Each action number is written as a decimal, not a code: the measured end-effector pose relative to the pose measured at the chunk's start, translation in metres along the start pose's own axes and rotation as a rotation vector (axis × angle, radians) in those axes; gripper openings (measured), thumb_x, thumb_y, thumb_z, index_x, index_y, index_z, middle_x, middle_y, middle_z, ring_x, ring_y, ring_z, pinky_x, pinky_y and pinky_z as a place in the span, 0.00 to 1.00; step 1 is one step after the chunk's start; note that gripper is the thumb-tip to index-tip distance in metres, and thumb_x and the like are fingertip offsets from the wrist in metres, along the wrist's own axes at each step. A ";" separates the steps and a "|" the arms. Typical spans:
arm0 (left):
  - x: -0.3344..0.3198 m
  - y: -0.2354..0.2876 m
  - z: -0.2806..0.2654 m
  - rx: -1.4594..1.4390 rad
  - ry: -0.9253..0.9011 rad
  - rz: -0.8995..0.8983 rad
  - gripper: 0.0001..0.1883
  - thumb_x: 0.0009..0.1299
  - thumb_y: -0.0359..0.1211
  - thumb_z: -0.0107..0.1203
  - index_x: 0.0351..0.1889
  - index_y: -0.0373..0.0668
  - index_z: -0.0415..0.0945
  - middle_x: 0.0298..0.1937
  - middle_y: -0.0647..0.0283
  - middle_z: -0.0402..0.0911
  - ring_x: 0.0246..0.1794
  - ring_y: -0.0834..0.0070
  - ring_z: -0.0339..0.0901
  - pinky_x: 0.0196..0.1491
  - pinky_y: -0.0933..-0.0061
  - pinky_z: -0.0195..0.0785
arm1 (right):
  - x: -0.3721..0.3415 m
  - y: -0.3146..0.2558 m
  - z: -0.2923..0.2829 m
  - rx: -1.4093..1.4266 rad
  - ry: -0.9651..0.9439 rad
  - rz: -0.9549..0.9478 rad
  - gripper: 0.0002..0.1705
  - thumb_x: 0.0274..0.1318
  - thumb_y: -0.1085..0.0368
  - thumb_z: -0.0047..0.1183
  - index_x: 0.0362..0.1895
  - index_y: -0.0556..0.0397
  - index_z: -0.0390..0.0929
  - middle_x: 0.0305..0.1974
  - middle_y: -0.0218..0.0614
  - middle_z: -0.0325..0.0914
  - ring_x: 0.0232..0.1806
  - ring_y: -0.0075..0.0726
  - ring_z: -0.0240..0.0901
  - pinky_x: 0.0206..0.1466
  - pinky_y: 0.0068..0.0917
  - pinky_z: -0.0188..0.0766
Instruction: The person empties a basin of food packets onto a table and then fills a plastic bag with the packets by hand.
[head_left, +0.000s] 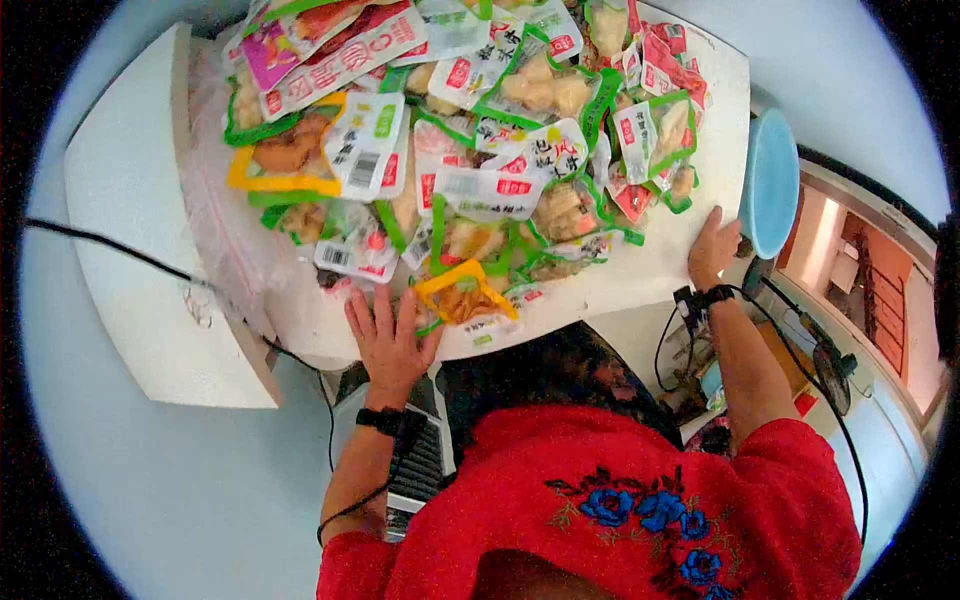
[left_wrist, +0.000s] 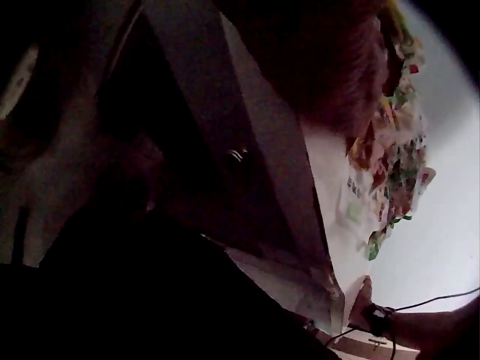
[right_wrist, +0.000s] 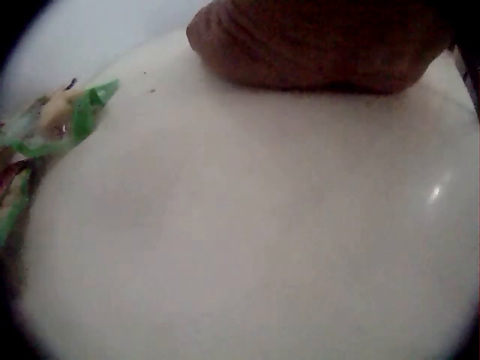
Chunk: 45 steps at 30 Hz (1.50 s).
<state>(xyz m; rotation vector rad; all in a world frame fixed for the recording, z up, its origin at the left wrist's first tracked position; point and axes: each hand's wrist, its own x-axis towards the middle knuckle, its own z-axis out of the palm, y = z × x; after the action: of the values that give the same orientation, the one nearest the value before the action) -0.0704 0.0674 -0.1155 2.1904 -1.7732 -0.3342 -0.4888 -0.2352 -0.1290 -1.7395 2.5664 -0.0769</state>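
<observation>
At the left side, clear plastic: a crumpled sheet of clear plastic (head_left: 225, 200) lies on the bench (head_left: 725, 110), beside and partly below the packets.
Heap of packets: many sealed food packets (head_left: 530, 85) lie one over another on the bench, with green, yellow and red on them; they are mixed, and I see no row or sorted group.
Left hand: the left hand (head_left: 390, 345) rests at the near edge of the bench, palm down; its grip is apart, with the fingers spread, and nothing is pinched.
Yellow-edged packet: just beside this hand, a small yellow-edged packet (head_left: 465, 297) lies flat at the near side of the heap.
Right hand: the right hand (head_left: 712, 250) rests on the right edge of the bench, away from the packets; its grip holds nothing, and the fingers look relaxed.
Blue basin: beside the right edge stands a blue basin (head_left: 775, 185); what is inside, I cannot tell.
Handling of the packets: judging from the mixed heap, it seems at an early point or in a pause; how many are finished or left, the pictures do not show.
</observation>
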 end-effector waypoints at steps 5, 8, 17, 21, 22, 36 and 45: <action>-0.004 0.000 0.001 0.015 0.023 -0.034 0.33 0.62 0.53 0.59 0.60 0.42 0.68 0.65 0.44 0.61 0.69 0.32 0.49 0.65 0.27 0.45 | 0.000 -0.003 -0.004 0.122 -0.016 -0.041 0.39 0.65 0.47 0.44 0.64 0.71 0.57 0.61 0.66 0.62 0.63 0.67 0.59 0.68 0.46 0.53; -0.009 -0.003 0.006 0.010 0.026 -0.029 0.35 0.64 0.55 0.56 0.61 0.41 0.66 0.66 0.43 0.60 0.69 0.29 0.48 0.64 0.25 0.44 | 0.005 0.018 0.010 0.190 -0.003 -0.040 0.40 0.67 0.48 0.42 0.67 0.70 0.52 0.65 0.65 0.56 0.68 0.62 0.53 0.72 0.43 0.45; -0.024 -0.007 0.004 0.056 -0.089 -0.052 0.43 0.63 0.58 0.55 0.69 0.40 0.55 0.72 0.39 0.49 0.71 0.27 0.42 0.63 0.23 0.42 | 0.009 0.039 0.016 0.402 -0.005 0.055 0.39 0.68 0.49 0.42 0.70 0.67 0.50 0.69 0.57 0.52 0.70 0.53 0.51 0.73 0.38 0.45; -0.026 -0.006 0.003 0.044 -0.076 -0.068 0.46 0.62 0.58 0.56 0.70 0.41 0.53 0.71 0.38 0.51 0.70 0.27 0.44 0.64 0.26 0.43 | 0.009 0.040 0.012 0.536 -0.033 0.130 0.41 0.65 0.50 0.46 0.71 0.64 0.50 0.70 0.53 0.52 0.69 0.50 0.52 0.72 0.36 0.47; -0.022 -0.006 0.004 0.052 -0.058 -0.063 0.46 0.62 0.57 0.57 0.70 0.40 0.54 0.71 0.39 0.51 0.70 0.27 0.45 0.64 0.26 0.44 | 0.005 0.034 0.012 0.473 0.001 0.116 0.40 0.64 0.50 0.47 0.71 0.62 0.51 0.69 0.53 0.53 0.69 0.49 0.53 0.71 0.39 0.48; -0.009 0.016 0.017 -0.039 0.455 0.140 0.45 0.58 0.41 0.66 0.71 0.40 0.55 0.75 0.44 0.46 0.75 0.46 0.46 0.71 0.55 0.47 | 0.006 0.048 0.029 0.837 0.252 -0.200 0.32 0.54 0.48 0.53 0.58 0.55 0.74 0.62 0.47 0.68 0.64 0.52 0.62 0.67 0.40 0.54; -0.011 0.005 0.024 -0.005 0.583 0.190 0.45 0.60 0.44 0.65 0.72 0.44 0.53 0.76 0.46 0.44 0.73 0.48 0.51 0.67 0.57 0.58 | -0.016 0.038 0.002 0.435 0.223 -0.195 0.27 0.48 0.50 0.49 0.53 0.42 0.80 0.53 0.43 0.72 0.56 0.54 0.68 0.60 0.58 0.56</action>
<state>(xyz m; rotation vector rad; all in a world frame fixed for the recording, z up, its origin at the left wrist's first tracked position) -0.0855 0.0749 -0.1360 1.8342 -1.6087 0.3145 -0.5180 -0.2062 -0.1336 -1.8742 2.2634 -0.8101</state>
